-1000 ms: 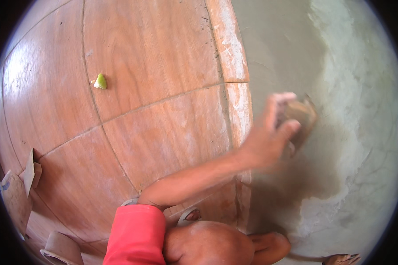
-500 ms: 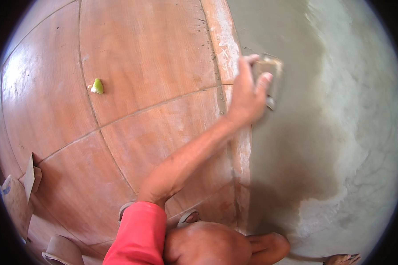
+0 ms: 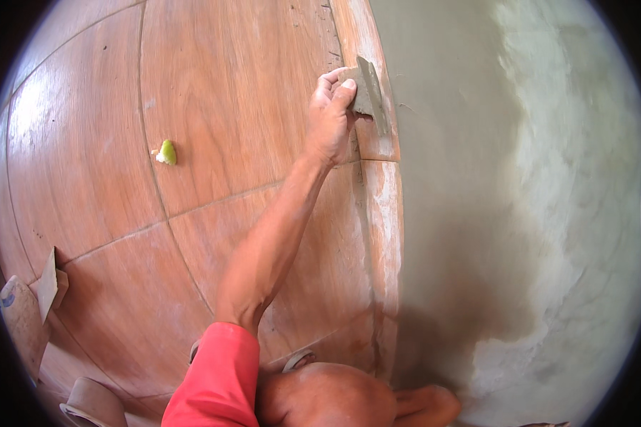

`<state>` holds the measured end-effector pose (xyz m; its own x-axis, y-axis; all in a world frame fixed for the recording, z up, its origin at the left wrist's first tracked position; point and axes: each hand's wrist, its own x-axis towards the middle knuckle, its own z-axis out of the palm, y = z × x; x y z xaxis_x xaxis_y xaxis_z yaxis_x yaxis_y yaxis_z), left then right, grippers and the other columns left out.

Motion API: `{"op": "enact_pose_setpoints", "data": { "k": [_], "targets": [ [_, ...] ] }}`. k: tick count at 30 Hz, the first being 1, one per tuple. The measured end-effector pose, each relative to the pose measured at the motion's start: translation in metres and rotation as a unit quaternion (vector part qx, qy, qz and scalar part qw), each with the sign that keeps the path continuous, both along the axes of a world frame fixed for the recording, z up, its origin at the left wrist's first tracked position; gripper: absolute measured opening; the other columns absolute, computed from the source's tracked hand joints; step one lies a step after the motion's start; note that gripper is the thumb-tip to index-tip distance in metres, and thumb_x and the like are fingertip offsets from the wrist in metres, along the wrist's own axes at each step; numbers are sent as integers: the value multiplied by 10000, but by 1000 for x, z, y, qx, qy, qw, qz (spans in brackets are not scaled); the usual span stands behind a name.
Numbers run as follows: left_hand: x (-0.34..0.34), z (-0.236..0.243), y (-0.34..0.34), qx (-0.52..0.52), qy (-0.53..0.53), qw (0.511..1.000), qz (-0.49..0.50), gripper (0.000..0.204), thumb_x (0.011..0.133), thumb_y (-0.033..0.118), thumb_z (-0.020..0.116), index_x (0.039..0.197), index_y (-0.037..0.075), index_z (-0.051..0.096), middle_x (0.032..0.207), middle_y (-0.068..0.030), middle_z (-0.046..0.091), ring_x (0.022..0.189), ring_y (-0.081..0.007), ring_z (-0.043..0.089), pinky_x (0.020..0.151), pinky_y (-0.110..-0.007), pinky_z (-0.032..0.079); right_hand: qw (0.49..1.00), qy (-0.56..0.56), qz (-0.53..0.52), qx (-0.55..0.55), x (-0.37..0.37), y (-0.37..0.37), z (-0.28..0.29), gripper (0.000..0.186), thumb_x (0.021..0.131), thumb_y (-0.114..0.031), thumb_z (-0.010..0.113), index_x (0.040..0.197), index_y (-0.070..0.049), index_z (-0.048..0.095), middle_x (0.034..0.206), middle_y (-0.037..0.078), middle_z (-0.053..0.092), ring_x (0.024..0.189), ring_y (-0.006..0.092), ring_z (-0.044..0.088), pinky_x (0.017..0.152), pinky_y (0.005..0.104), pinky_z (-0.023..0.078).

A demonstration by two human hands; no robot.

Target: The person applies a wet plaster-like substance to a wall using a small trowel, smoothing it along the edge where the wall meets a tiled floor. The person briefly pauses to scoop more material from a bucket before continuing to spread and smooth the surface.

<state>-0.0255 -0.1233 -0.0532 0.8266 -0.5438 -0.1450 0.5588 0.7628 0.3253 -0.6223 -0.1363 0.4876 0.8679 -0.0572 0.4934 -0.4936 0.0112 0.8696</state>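
My left hand [image 3: 329, 114] is closed around a small flat trowel [image 3: 372, 98] with a grey, mortar-smeared blade. Its thumb presses on the near side, and the blade is tipped up almost on edge. The trowel hangs over the whitish border strip [image 3: 384, 188] between the wood-look floor tiles [image 3: 235, 107] and the wet grey cement [image 3: 449, 128]; contact with the strip cannot be made out. My right hand cannot be made out; only a dark sliver shows at the lower right edge.
A green and white scrap [image 3: 167, 152], perhaps fruit, lies on the tiles. At the left lean a thin board with a block [image 3: 50, 286] and a grey mortar-stained container [image 3: 25, 324]. Below stands a grey bucket [image 3: 96, 402]. My knee [image 3: 327, 395] is at the bottom.
My left hand has moved left with the trowel, from over the wet cement to the border strip. The blade has turned from lying flatter to nearly on edge.
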Motion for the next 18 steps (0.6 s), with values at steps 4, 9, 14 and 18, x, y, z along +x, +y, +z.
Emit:
{"op": "enact_pose_setpoints", "data": {
  "k": [4, 9, 14, 18],
  "targets": [
    [21, -6, -16, 8, -29, 1000, -8, 348, 996, 185, 506, 1270, 3, 391, 1074, -117, 616, 907, -189, 629, 696, -360, 544, 1000, 1, 4, 0, 2, -2, -3, 680, 1004, -493, 407, 1451, 16, 347, 1474, 244, 386, 1339, 452, 392, 1073, 628, 317],
    [35, -8, -32, 33, -34, 999, -1, 347, 993, 181, 505, 1265, -2, 392, 1059, -121, 622, 878, -180, 634, 664, -334, 550, 1000, 4, 7, -4, 4, -1, -6, 673, 1004, -492, 409, 1441, 17, 360, 1465, 244, 395, 1331, 451, 399, 1072, 628, 319],
    [36, -1, -37, 95, -53, 994, -8, 370, 1006, 189, 504, 1290, -19, 388, 1077, -135, 608, 907, -189, 624, 693, -338, 544, 1000, 5, 9, 1, 4, -5, -10, 667, 1003, -491, 411, 1431, 19, 373, 1457, 244, 404, 1323, 450, 407, 1071, 628, 321],
    [35, 14, -43, 174, -109, 979, 20, 402, 998, 173, 508, 1302, -46, 365, 1091, -163, 591, 900, -177, 620, 660, -315, 555, 1000, 5, 14, 3, 5, -5, -12, 661, 1003, -490, 413, 1423, 20, 383, 1450, 244, 411, 1317, 450, 413, 1070, 628, 322]
  ]
}}
